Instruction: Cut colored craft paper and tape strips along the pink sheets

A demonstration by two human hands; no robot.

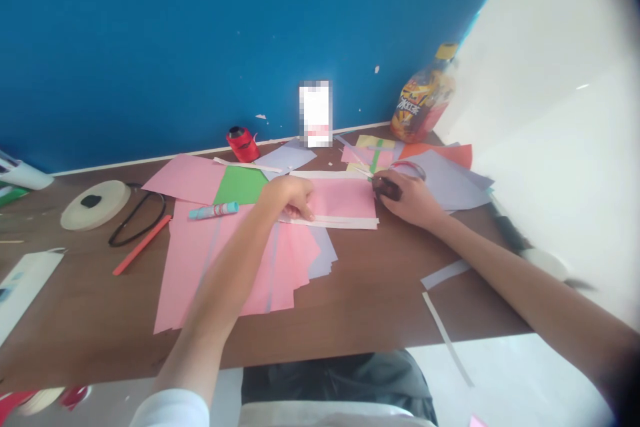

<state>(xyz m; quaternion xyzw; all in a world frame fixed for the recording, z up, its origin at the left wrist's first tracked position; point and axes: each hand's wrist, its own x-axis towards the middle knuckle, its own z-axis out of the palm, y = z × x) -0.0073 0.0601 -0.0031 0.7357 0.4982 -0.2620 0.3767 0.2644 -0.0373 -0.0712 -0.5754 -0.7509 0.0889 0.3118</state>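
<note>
In the middle of the table a pink paper (343,199) lies with white strips along its top and bottom edges. My left hand (296,199) is at its left end, fingers closed and pressed on the paper by the lower white strip (350,221). At the right end my right hand (413,197) is wrapped around dark-handled scissors (387,188), whose thin blades point left over the upper right corner. A red curved piece shows just behind that hand; whether it belongs to the scissors I cannot tell. Stacked pink sheets (185,260) lie under my left forearm.
A glue stick (213,211) and green paper (241,185) lie left, near a red spool (243,144). A drink bottle (423,97) stands back right, by lavender paper (450,177). One narrow white strip (445,333) hangs over the front edge. A blue wall (200,47) bounds the back.
</note>
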